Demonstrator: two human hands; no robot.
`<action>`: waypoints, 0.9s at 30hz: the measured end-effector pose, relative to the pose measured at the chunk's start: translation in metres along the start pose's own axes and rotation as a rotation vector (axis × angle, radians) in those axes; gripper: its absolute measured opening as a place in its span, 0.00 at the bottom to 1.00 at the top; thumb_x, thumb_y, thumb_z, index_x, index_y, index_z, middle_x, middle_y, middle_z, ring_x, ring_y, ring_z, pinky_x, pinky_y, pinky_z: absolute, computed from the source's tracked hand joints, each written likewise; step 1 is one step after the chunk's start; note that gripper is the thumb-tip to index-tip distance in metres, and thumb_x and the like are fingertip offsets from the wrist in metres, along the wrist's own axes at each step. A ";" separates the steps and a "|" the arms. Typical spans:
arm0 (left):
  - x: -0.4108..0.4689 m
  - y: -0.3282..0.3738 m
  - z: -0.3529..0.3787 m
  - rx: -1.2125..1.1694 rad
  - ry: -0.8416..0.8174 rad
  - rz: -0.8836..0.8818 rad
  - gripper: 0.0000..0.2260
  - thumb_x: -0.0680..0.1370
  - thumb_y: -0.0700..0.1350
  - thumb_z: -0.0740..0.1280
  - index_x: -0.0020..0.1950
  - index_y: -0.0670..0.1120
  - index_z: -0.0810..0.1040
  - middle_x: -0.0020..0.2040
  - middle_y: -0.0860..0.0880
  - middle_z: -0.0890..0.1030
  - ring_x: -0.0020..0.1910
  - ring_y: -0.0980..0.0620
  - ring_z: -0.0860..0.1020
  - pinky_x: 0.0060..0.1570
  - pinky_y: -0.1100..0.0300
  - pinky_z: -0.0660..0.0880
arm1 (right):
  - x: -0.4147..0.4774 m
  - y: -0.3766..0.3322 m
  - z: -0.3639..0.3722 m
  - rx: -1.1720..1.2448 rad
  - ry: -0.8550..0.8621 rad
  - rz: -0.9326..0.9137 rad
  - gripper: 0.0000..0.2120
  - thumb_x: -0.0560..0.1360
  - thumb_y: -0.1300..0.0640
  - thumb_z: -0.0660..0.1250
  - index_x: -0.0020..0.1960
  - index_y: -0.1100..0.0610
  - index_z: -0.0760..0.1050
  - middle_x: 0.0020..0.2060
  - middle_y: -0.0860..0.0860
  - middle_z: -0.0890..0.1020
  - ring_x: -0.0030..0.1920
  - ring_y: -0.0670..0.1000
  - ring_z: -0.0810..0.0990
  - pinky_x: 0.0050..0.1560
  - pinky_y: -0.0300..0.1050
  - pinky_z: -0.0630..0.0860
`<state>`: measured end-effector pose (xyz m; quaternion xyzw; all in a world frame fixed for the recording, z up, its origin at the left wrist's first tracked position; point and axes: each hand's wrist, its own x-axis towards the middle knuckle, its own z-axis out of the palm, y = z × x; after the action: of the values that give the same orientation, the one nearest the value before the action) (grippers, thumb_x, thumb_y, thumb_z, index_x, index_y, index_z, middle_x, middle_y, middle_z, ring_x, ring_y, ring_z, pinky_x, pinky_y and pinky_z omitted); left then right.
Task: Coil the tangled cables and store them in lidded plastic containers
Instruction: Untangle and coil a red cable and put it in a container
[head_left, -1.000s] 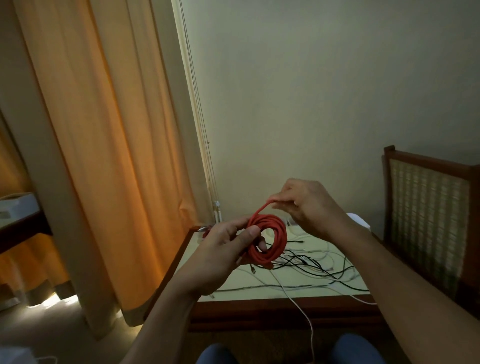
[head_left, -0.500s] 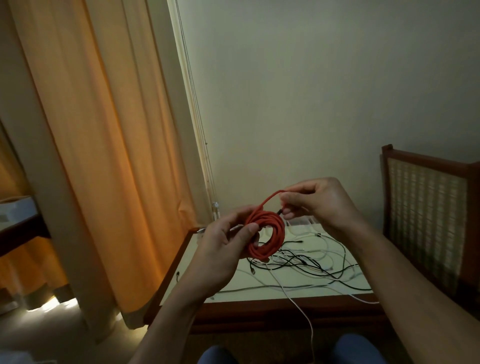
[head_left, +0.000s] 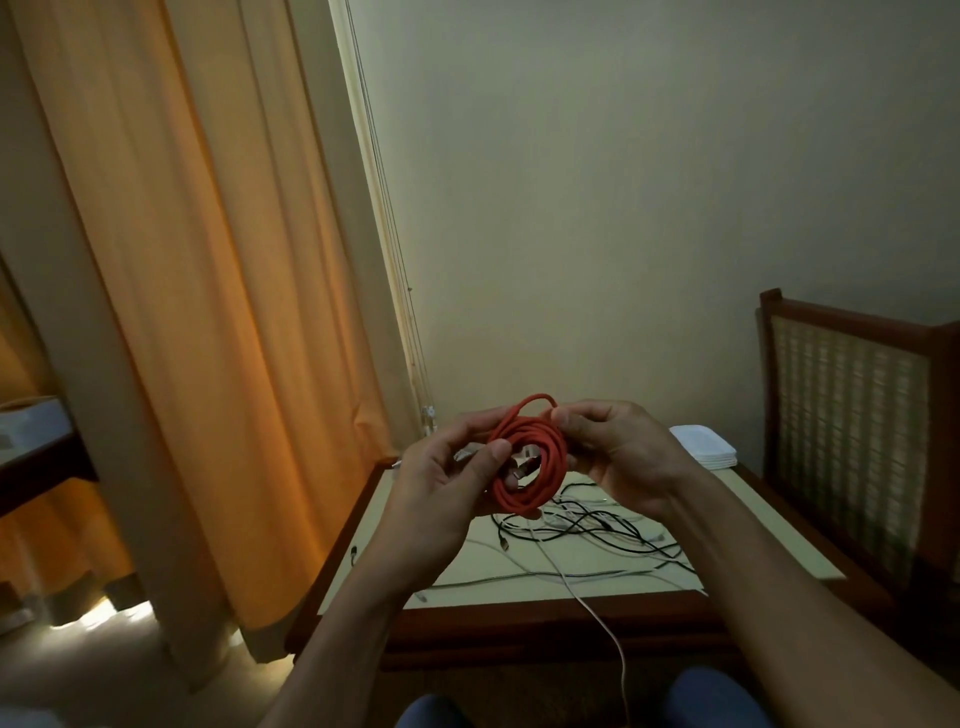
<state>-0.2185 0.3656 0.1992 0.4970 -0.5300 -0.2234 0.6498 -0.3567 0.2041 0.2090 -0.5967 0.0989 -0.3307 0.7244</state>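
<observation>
A red cable coil (head_left: 540, 467) hangs in the air above the table, wound into a tight ring. My left hand (head_left: 447, 483) grips its left side, thumb across the strands. My right hand (head_left: 613, 457) pinches the coil's upper right part, where a last loop stands up above the ring. A metal plug shows inside the ring. Under the hands, a tangle of black and white cables (head_left: 587, 525) lies spread on the table (head_left: 769, 525). One white cable (head_left: 597, 618) trails off the table's front edge.
A stack of white container lids (head_left: 704, 448) sits at the table's far right corner. A wooden chair with a woven back (head_left: 847, 415) stands on the right. Orange curtains (head_left: 182, 312) hang on the left. My knees show at the bottom.
My right hand has come down and closer to the coil, laying the free red end against the ring. The left hand keeps its grip, shifted slightly right.
</observation>
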 end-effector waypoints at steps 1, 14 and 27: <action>0.001 0.000 0.000 -0.001 0.004 0.006 0.16 0.77 0.46 0.68 0.64 0.49 0.81 0.55 0.47 0.85 0.54 0.38 0.83 0.48 0.42 0.84 | -0.002 0.001 0.002 -0.023 -0.027 -0.013 0.14 0.74 0.60 0.70 0.54 0.71 0.80 0.43 0.62 0.84 0.43 0.58 0.82 0.46 0.49 0.81; 0.007 -0.003 0.010 0.021 0.074 0.067 0.19 0.77 0.47 0.66 0.67 0.45 0.81 0.52 0.45 0.83 0.47 0.52 0.83 0.46 0.56 0.83 | -0.029 0.008 0.008 -0.182 -0.094 -0.124 0.21 0.80 0.47 0.61 0.52 0.64 0.83 0.44 0.56 0.77 0.44 0.53 0.69 0.45 0.47 0.65; 0.018 -0.008 0.014 -0.046 0.084 0.063 0.15 0.79 0.44 0.67 0.65 0.46 0.82 0.51 0.44 0.85 0.52 0.45 0.84 0.50 0.53 0.83 | -0.037 0.010 0.039 -0.353 0.113 -0.141 0.15 0.72 0.56 0.78 0.58 0.50 0.81 0.48 0.51 0.86 0.53 0.51 0.84 0.57 0.47 0.79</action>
<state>-0.2229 0.3414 0.1997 0.4738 -0.5124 -0.1940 0.6894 -0.3604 0.2579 0.2013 -0.7004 0.1537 -0.3911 0.5769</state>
